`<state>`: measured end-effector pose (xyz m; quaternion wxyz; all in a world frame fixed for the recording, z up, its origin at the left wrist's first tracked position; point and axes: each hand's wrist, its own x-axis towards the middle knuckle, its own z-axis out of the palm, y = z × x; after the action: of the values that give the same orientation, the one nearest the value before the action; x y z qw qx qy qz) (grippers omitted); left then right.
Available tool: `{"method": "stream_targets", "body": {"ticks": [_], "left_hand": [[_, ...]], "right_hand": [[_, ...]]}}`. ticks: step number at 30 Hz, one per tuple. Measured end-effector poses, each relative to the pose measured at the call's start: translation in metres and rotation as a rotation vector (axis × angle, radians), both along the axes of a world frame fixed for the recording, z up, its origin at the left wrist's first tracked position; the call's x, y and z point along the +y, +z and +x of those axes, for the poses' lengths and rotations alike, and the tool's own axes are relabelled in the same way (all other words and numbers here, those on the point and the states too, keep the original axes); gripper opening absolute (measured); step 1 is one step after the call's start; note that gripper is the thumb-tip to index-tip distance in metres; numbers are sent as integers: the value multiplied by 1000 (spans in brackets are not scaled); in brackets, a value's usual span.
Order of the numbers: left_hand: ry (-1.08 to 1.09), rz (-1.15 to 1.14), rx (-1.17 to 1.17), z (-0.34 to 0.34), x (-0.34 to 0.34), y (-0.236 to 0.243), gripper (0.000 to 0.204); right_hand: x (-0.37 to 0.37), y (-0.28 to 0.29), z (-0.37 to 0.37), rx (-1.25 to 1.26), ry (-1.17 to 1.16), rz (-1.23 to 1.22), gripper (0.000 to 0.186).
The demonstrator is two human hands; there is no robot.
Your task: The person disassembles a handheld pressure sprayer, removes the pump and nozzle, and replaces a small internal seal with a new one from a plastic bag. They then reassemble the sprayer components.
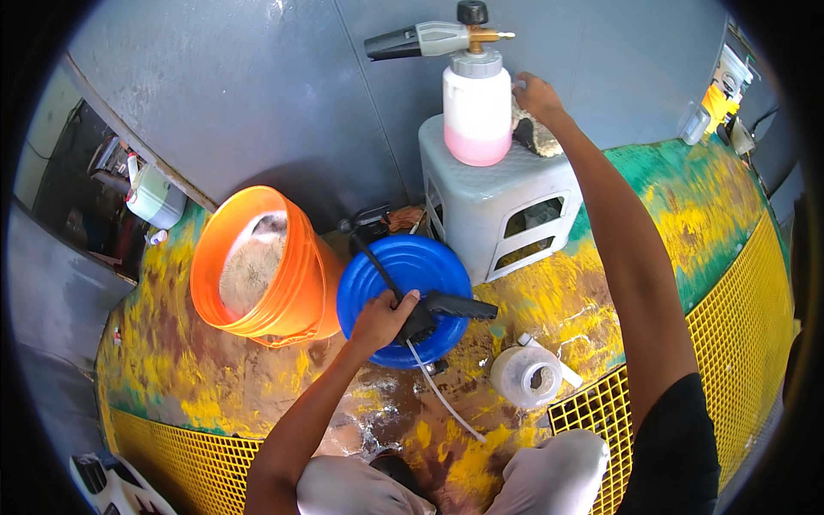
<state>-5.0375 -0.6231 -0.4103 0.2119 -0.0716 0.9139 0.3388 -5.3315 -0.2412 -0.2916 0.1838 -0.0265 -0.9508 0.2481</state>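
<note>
My left hand [383, 324] is wrapped round a black spray pump head [421, 319] with a long black wand [376, 266]. From its underside a thin white tube [442, 399] hangs down, its end above the floor. The pump head is over a blue round lid or basin [403, 257]. My right arm stretches far forward, and my right hand [538, 98] is closed beside a foam sprayer bottle [477, 107] part filled with pink liquid. What its fingers hold is too small to make out. Below that hand lies a dirty cloth [544, 140] on the grey plastic stool [515, 184].
An orange bucket [322, 292] holding something pale and foamy stands left of the blue lid. On the paint-worn floor sits a translucent open container [513, 378]. Yellow grating [730, 318] lies at the right. Farther left is a jug [156, 196]; a grey wall [257, 94] rises behind.
</note>
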Motion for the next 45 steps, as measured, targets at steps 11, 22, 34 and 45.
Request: {"method": "stream_targets", "body": {"ticks": [11,22,34,45], "left_hand": [[-20,90,41,0,1,11,70],[-20,47,70,-1,0,5,75],[189,98,-130,-33,8,3,60],[364,400,-198,-14,2,12,34]], "right_hand": [[16,-30,-68,46,318,200,42],[61,58,77,681,6,-184,30],[-12,-97,511,-287,336,-959,29],[-82,-262,608,-120,388,-381,18]]}}
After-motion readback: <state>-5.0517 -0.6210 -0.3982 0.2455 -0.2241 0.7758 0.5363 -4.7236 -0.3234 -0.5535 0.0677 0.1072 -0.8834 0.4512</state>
